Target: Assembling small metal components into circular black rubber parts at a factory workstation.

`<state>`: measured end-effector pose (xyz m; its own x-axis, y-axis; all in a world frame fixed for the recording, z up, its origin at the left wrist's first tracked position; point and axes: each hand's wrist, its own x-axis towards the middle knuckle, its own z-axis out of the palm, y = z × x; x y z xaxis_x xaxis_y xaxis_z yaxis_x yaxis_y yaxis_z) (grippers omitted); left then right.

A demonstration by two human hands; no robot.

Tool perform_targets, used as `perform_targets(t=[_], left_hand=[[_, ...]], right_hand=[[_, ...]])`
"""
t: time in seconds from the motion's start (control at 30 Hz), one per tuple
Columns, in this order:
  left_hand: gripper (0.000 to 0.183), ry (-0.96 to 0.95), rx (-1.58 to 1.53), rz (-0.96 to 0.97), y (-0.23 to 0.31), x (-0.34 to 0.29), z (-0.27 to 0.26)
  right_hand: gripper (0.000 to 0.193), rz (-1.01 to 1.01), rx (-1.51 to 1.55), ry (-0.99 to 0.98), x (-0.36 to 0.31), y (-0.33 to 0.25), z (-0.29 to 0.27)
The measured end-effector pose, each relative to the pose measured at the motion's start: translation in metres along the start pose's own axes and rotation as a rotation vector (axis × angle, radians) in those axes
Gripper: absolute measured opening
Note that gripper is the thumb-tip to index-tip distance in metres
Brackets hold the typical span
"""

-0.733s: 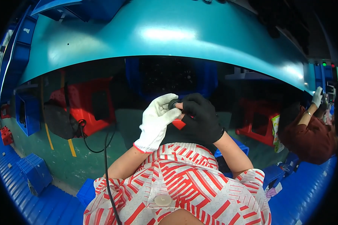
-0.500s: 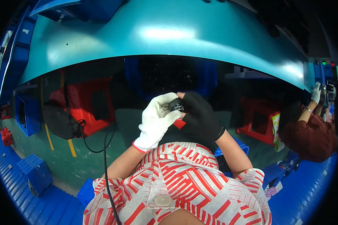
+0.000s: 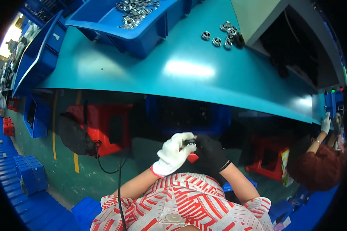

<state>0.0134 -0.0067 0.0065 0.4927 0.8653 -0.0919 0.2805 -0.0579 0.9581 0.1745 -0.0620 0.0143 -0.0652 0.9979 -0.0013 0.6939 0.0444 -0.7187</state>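
My left hand (image 3: 174, 154), in a white glove, and my right hand (image 3: 210, 153), in a black glove, meet below the front edge of the teal table (image 3: 142, 73). Between their fingertips they pinch a small dark metal ring part (image 3: 189, 143). A red piece (image 3: 192, 157) shows just under the hands. Both hands are closed around the part, above my red-and-white striped lap. On the table's far side lie several loose metal rings (image 3: 223, 34).
A blue bin (image 3: 142, 19) full of metal rings stands at the table's back. Red stools (image 3: 104, 123) and blue crates sit under the table. A black cable (image 3: 119, 181) hangs at my left. Another person (image 3: 316, 165) in dark red works at the right.
The view has tilted up, showing more of the tabletop and the bin. Both hands stay together on the small part, roughly in the same place.
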Motion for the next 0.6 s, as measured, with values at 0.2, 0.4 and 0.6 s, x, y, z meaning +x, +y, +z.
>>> perform_targets(t=[0.2, 0.4, 0.6], left_hand=[[0.027, 0.08, 0.057, 0.144, -0.009, 0.005, 0.005], [0.037, -0.121, -0.623, -0.349, 0.0, 0.026, -0.003], [0.024, -0.013, 0.185, 0.034, 0.005, 0.011, -0.015]], right_hand=[[0.029, 0.002, -0.07, -0.015, 0.007, 0.009, 0.009], [0.029, -0.066, 0.02, 0.069, 0.019, 0.014, 0.0], [0.031, -0.161, 0.018, -0.032, 0.018, 0.012, 0.008]])
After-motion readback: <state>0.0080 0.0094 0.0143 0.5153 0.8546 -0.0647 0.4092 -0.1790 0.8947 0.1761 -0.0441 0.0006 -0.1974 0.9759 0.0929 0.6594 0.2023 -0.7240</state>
